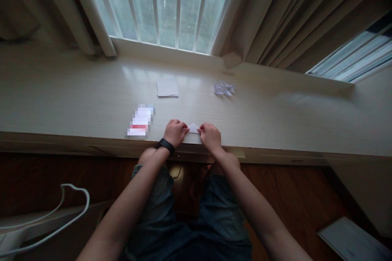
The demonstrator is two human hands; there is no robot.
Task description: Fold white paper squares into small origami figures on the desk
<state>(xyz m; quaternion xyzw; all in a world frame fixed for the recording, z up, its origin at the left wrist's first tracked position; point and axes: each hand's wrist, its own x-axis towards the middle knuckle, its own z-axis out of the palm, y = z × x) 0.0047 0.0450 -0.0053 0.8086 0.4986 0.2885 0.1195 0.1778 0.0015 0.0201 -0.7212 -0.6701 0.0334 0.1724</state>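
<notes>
Folded paper: I see a small white folded paper [193, 128] near the front edge of the desk [92, 110], between the two hands. It looks like a low triangle with its tip toward the window [165, 8]. I can't tell if it lies flat or is lifted a little.
Left hand: The left hand [175, 131] has its fingertips pinched on the left corner. A black wristband [167, 144] sits on that wrist.
Right hand: The right hand [211, 135] pinches the right corner the same way. The hands are apart, with the paper reaching across the gap.
Fold lines: I judge this step to be about making or pressing a fold. To do it well, I would line up the edges first, then press from the middle out to each corner.
Pinch: I would hold softly, with just the fingertips. Thin paper could bend or tear if the hands pull apart.
Desk edge: The paper is close to the edge, so I would press it on the flat top, where the desk can push back.
Around it: A stack of white paper [167, 87] and a group of small folded papers [223, 88] lie farther back. A blurred-out flat thing [141, 121] is off to the left.
</notes>
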